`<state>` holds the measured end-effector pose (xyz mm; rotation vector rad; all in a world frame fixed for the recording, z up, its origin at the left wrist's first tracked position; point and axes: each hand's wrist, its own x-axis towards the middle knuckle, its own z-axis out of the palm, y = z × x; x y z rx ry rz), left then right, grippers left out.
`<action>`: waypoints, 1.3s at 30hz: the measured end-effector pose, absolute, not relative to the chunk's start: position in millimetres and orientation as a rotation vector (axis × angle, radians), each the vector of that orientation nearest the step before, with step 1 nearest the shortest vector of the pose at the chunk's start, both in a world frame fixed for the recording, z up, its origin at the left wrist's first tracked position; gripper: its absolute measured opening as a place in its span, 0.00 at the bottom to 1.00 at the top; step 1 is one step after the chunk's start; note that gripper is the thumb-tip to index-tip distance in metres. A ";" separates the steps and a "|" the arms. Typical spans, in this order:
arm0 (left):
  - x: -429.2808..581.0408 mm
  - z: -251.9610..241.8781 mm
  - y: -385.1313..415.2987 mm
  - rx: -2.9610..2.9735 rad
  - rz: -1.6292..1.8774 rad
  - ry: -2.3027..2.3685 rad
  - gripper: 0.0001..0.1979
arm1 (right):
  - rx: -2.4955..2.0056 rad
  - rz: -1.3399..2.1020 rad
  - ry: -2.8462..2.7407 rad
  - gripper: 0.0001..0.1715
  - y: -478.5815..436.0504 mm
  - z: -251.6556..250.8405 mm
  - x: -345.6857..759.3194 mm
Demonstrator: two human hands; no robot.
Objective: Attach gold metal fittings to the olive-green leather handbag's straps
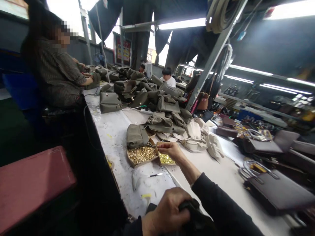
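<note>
At the bottom of the head view my left hand is closed round a dark bag piece, which runs out of the frame. My right hand reaches over a small box of yellow-gold metal parts, its fingers pressed together; anything between them is too small to make out. Touching that box on the left is a larger open carton of gold metal pieces. An olive bag rests against the carton's back edge. A thin dark tool with a bright tip lies on the table in front.
Olive bags are heaped along the white table, with beige pieces beside them. Dark handbags stand at the right. A seated person works at the far left; other people sit farther back. A red box is at lower left.
</note>
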<state>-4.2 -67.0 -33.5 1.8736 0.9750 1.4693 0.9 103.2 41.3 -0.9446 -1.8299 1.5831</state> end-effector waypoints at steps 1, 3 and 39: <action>-7.7 -26.0 -64.7 1.761 1.471 0.985 0.12 | -0.948 1.583 -1.794 0.31 102.5 49.9 14.8; -14.5 -15.3 -52.5 1.536 1.484 0.995 0.14 | -0.961 1.565 -1.729 0.29 100.3 67.8 48.0; -4.0 43.6 -56.9 1.094 1.347 0.609 0.25 | -0.550 1.788 -1.156 0.20 -47.7 89.7 171.9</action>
